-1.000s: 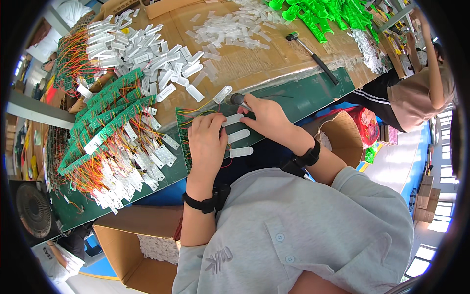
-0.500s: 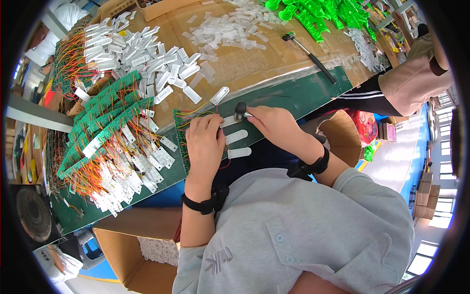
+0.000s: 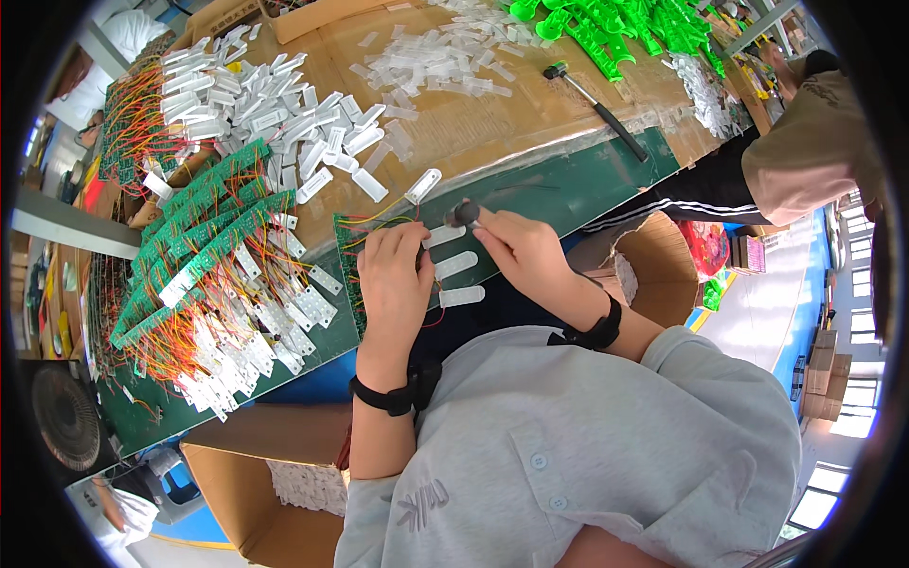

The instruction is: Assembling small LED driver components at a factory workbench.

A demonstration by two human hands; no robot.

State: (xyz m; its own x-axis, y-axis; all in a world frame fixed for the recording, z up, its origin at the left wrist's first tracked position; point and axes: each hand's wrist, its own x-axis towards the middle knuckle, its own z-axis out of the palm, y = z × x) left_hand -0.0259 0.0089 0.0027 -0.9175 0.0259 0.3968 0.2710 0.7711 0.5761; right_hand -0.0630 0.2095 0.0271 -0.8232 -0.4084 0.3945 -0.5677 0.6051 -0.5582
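Green circuit board [image 3: 352, 248] pinned at the table edge under the left hand [image 3: 393, 275], fingers curled shut over it.
Right hand [image 3: 519, 248] pinches a small dark tool [image 3: 462, 212] at 12 o'clock of the white strips [image 3: 454, 265]; I'd keep the board flat and steady.

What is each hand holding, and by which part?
Left hand presses on the green circuit board, near its edge. Right hand grips a small dark tool by its lower end.

Bare brown bench [image 3: 492, 123] lies open past the hands, up to the hammer [image 3: 597, 99]. To the left, stacked green boards [image 3: 204, 237] with wires block the way. White strips [image 3: 256, 99] crowd the far left corner.
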